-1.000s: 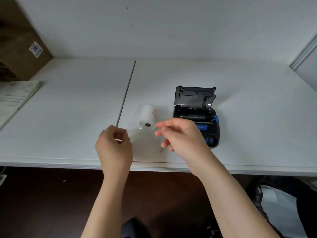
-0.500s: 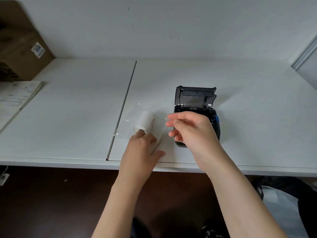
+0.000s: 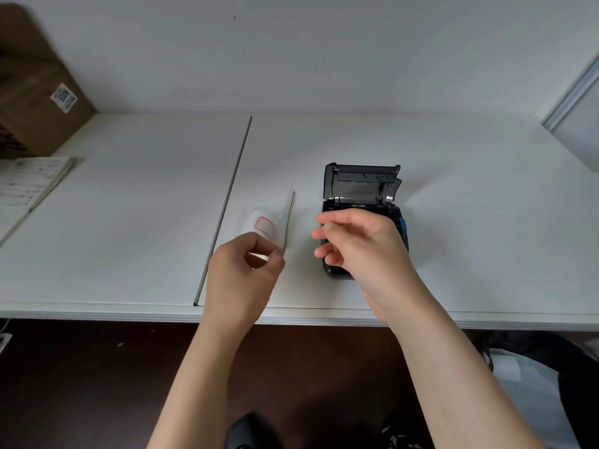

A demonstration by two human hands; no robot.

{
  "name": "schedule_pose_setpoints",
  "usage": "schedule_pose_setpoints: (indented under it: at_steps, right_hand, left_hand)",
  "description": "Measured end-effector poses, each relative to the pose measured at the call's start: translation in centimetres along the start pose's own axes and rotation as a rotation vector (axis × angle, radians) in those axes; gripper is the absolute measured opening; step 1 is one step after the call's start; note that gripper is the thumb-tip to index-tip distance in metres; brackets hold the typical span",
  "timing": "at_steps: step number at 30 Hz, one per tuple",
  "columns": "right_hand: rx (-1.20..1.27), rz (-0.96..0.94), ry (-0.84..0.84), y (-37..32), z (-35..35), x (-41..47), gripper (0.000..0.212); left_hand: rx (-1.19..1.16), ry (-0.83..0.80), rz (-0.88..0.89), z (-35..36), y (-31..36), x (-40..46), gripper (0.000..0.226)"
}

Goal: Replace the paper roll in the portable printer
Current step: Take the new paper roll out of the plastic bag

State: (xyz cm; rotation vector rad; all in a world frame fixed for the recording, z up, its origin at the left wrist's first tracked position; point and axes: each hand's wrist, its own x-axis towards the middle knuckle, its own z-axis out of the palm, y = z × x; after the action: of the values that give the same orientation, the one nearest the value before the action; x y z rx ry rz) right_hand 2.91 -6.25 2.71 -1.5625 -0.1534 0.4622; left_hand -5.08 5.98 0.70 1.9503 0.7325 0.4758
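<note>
— White paper is seen on the worktop (image 3: 453, 176): the new paper roll (image 3: 259, 223) is lying just left of the portable printer (image 3: 361, 202), inside a clear wrapper (image 3: 287, 218).

— How is the roll being held?

— The near end of the roll or its wrapper is pinched by the fingers (image 3: 270, 254) of the left hand (image 3: 241, 270). Which of the two is touched cannot be told. The right hand (image 3: 359, 244) is held loose above the front of the printer, and nothing is gripped by it.

— Is the printer ready?

— The lid (image 3: 361, 183) is tipped up and back, so the paper bay is open. It cannot be seen if an old roll is left inside, because the bay is partly hidden by the right hand.

— What can go wrong?

— The roll is round, so it can be sent rolling off the worktop edge if the wrapper is pulled too fast. Paper can be torn or unwound if the wrapper is tugged hard. The lid can be knocked shut by the right hand. The roll can also be put in the wrong way round, and then nothing would be printed.
</note>
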Motion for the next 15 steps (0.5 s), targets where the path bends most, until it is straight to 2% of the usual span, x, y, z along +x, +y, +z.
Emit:
schedule_pose_setpoints:
  at_steps: [3,6,11,15]
  right_hand:
    - [-0.008,-0.005,-0.006,0.3,0.5,0.1,0.012]
    - [-0.027,-0.002,0.004,0.6,1.0,0.2,0.010]
    - [-0.114,-0.015,0.043,0.9,1.6,0.2,0.026]
    - [-0.174,-0.035,0.081,1.0,1.2,0.2,0.011]
  left_hand:
    - [-0.118,-0.075,-0.044,-0.4,0.7,-0.2,0.017]
    - [-0.246,-0.180,-0.071,-0.9,0.9,-0.3,0.030]
    - [-0.260,-0.423,-0.071,-1.4,0.7,-0.7,0.027]
    - [-0.258,-0.469,-0.086,-1.6,0.5,-0.6,0.031]
